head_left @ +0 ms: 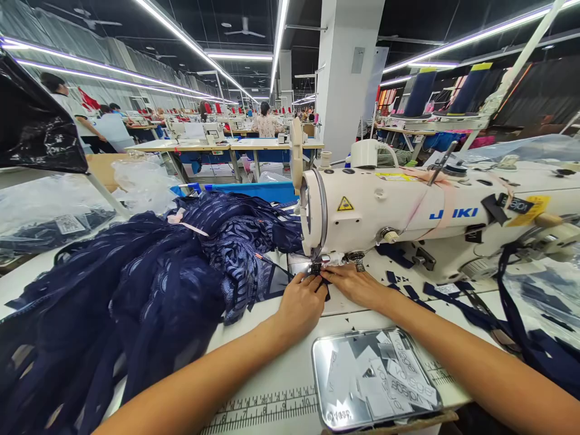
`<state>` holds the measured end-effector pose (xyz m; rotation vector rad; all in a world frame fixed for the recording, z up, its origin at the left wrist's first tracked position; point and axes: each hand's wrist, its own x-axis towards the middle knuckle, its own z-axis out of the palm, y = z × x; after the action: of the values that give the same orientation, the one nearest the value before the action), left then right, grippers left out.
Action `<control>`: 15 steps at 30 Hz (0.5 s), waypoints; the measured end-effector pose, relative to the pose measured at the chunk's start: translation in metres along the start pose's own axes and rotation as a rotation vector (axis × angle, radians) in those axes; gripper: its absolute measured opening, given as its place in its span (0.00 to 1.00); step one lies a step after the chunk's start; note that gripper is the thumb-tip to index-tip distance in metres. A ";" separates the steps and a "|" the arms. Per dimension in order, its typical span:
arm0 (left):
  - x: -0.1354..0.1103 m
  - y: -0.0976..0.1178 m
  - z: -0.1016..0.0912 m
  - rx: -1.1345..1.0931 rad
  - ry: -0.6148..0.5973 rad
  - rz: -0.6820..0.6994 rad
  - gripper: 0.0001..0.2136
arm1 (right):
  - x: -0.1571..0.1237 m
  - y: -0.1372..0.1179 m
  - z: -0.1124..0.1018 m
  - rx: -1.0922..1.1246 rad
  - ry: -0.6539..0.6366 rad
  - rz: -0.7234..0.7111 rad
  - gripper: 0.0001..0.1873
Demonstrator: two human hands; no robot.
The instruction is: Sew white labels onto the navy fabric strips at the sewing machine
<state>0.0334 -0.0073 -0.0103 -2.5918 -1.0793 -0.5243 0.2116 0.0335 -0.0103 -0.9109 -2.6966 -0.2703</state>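
A white sewing machine (362, 199) marked JUKI stands before me. Both hands meet under its head, close to the presser foot (316, 267). My left hand (302, 304) is closed, its curled fingers on a small stretch of navy fabric (327, 295). Coming in from the right, my right hand (353, 284) holds its fingertips together on the same fabric, right beside the foot. The exact grip and the needle point are hidden. Left of the machine, a heap of navy lace garments (181, 272) runs up to the sewing area.
A metal tray (322, 386) of printed labels sits in front, above a printed ruler scale (267, 411). Navy scraps (410, 293) and scissors (480, 305) lie at right. Plastic bags (145, 181) are at left. Thread cones (419, 93) stand behind; people work at distant tables.
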 end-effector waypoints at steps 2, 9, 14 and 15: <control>0.001 0.000 0.000 0.011 0.000 -0.011 0.09 | 0.002 -0.002 -0.002 0.000 -0.001 0.003 0.19; 0.002 0.001 0.000 0.030 0.009 -0.038 0.10 | 0.004 -0.004 -0.003 0.017 -0.015 0.057 0.20; -0.001 0.002 -0.003 -0.026 -0.007 -0.040 0.12 | 0.005 -0.003 -0.002 0.061 0.007 0.071 0.19; -0.003 0.001 -0.005 -0.053 -0.017 -0.039 0.13 | 0.005 -0.003 -0.002 0.067 0.014 0.074 0.19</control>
<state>0.0309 -0.0113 -0.0073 -2.6298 -1.1383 -0.5479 0.2067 0.0335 -0.0074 -0.9823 -2.6359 -0.1687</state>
